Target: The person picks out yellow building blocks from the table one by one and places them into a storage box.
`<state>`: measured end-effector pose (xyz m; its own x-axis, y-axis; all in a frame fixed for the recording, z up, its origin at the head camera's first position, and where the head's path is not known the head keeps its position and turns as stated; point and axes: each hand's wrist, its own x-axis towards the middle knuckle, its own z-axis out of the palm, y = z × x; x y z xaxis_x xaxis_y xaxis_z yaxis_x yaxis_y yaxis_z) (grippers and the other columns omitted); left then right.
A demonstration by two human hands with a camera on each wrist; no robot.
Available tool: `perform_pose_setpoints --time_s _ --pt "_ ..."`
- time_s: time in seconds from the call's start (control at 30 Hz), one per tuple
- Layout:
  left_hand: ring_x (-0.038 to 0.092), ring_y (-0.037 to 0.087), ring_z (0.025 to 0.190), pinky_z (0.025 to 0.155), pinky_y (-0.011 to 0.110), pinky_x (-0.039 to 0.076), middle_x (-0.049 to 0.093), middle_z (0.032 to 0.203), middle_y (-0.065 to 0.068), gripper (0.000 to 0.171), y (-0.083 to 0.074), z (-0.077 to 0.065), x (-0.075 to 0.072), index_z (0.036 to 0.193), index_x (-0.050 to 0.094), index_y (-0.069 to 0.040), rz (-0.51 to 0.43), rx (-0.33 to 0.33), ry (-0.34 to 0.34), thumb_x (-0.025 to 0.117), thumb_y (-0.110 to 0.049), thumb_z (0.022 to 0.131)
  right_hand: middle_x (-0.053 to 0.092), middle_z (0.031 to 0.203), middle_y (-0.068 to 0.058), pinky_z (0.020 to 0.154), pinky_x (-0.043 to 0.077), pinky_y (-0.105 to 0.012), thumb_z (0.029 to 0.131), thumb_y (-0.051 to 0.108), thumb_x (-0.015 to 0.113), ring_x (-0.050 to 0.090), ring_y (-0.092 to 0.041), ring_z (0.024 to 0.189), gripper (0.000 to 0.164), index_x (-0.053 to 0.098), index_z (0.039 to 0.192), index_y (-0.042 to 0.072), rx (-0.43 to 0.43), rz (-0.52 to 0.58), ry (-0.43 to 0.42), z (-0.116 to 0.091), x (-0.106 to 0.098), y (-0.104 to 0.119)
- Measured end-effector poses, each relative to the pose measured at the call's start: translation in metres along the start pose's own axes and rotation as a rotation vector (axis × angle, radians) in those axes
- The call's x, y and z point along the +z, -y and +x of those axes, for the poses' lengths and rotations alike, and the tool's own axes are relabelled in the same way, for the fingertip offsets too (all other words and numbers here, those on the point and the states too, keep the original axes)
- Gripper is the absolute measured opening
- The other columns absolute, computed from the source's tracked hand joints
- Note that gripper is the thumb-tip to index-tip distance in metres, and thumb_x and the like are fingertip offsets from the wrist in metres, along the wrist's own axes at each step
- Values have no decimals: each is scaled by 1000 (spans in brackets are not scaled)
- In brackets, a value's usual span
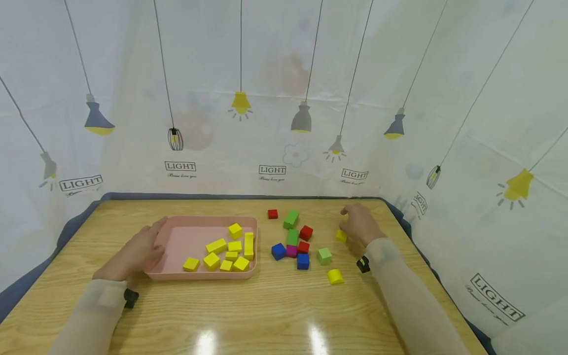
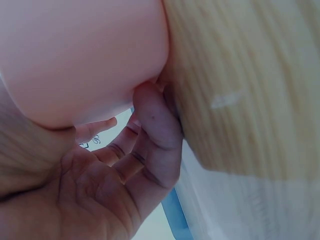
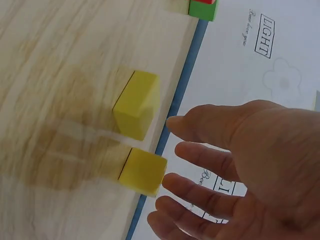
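Judged best for a clean pick-up: thumb and fingertips on opposite faces of either the larger yellow block (image 3: 137,105) or the yellow cube (image 3: 143,171), without nudging the other; tray held steady. Both lie on the table (image 1: 248,320), right of the mixed blocks (image 1: 292,237). Right hand (image 1: 360,226): palm above table, fingers apart, thumb spread; contact with cube uncertain. Left hand (image 1: 133,254): fingers curled against the pink tray's (image 1: 201,276) left end.
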<state>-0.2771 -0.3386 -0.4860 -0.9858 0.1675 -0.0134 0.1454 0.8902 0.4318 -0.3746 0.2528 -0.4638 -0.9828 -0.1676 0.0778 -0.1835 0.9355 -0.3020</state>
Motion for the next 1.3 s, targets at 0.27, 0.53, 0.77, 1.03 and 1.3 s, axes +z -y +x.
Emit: perform_pose_setpoints --time_s 0.27,0.53,0.77,1.03,1.3 --pt "48 51 118 100 71 37 37 139 40 79 1 -1 0 159 10 -1 -11 -10 13 59 -9 97 58 128 -21 106 41 -55 89 6 71 48 -39 123 38 63 126 -2 16 27 19 -3 -2 -5" --pt "45 52 122 101 71 35 35 142 40 79 -1 1 1 159 10 -1 -26 -15 12 59 -8 97 61 121 -18 97 49 -51 88 1 70 55 -36 112 31 66 119 -1 11 53 26 -3 3 -7" --pt "50 46 113 100 69 38 37 139 39 79 -3 -1 0 159 10 -1 -32 -13 6 59 -7 97 63 121 -18 99 48 -52 88 -1 70 55 -36 115 30 67 118 -2 -5 57 20 -3 4 -4" --pt "51 46 114 100 69 38 38 139 39 79 -4 -1 1 159 11 -1 -30 -16 4 59 -8 97 63 120 -18 97 49 -50 87 -1 71 55 -35 113 31 67 117 -2 -3 54 18 -2 5 2" --pt "49 48 117 101 70 36 36 140 39 78 -6 -3 -2 160 10 -2 -41 -31 13 58 -7 98 64 120 -17 98 48 -51 87 2 73 56 -36 113 30 68 116 -1 -53 33 -13 3 6 11"
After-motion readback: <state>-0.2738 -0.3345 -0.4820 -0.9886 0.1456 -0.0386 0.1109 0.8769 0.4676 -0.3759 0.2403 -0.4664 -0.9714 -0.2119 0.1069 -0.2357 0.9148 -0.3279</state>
